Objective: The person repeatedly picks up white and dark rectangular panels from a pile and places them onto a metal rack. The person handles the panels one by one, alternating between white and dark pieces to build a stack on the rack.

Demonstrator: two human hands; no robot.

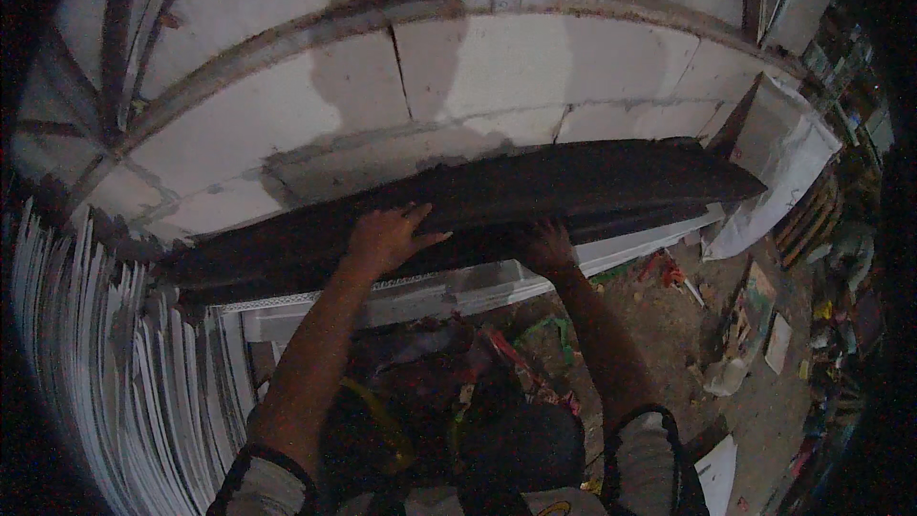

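A long, dark, flat piece, perhaps a folded sheet or panel, runs left to right in front of me. It tapers toward its right end. My left hand rests on top of it left of the middle, with thumb and fingers spread. Farther right, my right hand touches its near edge, fingers pointing away from me and apart. Dim light blurs those fingertips. Under the dark piece shows a white ledge with a patterned strip along its left part.
A pale block wall with metal framing rises behind. Many thin white sheets or strips stand packed at the left. A white sack-like sheet hangs by the right end. Coloured scraps and boards litter the floor.
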